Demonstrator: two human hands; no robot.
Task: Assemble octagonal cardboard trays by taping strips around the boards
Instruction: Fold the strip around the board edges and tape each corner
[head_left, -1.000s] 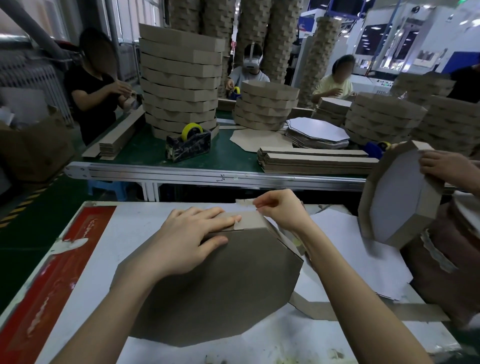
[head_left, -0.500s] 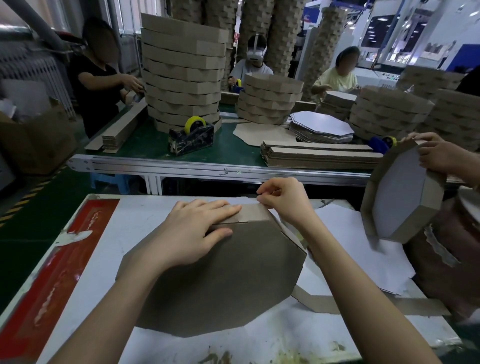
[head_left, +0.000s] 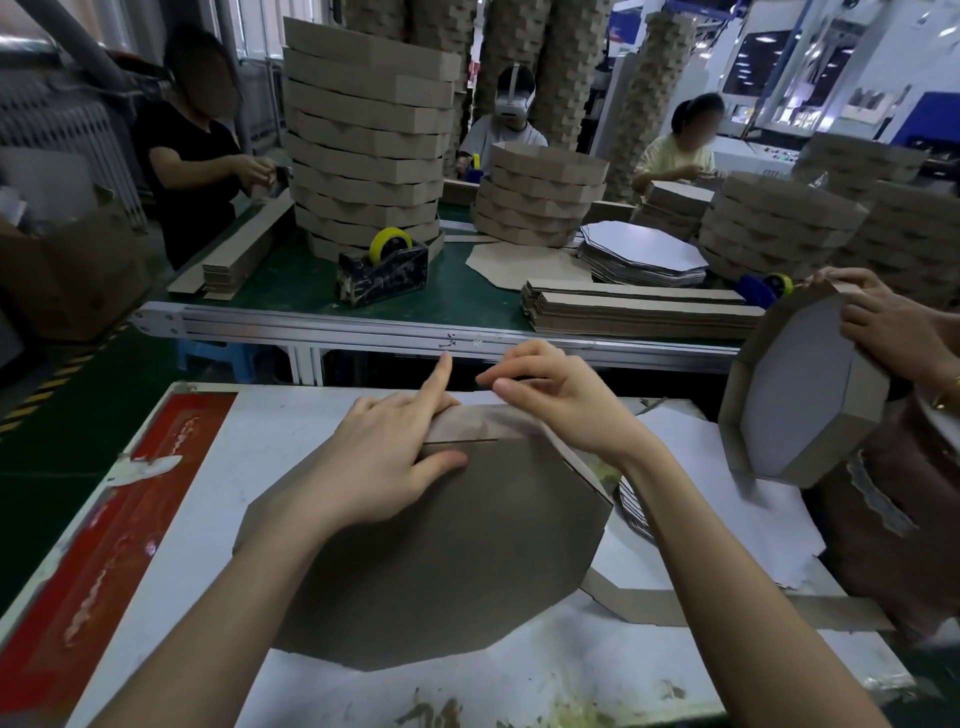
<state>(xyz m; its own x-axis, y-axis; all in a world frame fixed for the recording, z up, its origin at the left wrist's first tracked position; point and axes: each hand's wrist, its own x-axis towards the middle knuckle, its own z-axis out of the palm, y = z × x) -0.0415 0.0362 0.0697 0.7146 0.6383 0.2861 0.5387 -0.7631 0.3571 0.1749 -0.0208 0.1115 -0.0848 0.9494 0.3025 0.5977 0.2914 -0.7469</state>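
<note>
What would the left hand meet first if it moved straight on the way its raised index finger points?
Probably the aluminium rail of the green table: the left hand points its index finger forward across the gap toward it. Depth is unclear.

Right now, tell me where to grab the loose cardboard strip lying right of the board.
Pinch the strip near its free right end, coming from the right. It lies flat, its other end disappearing under the board, so probably only that end lifts.
</note>
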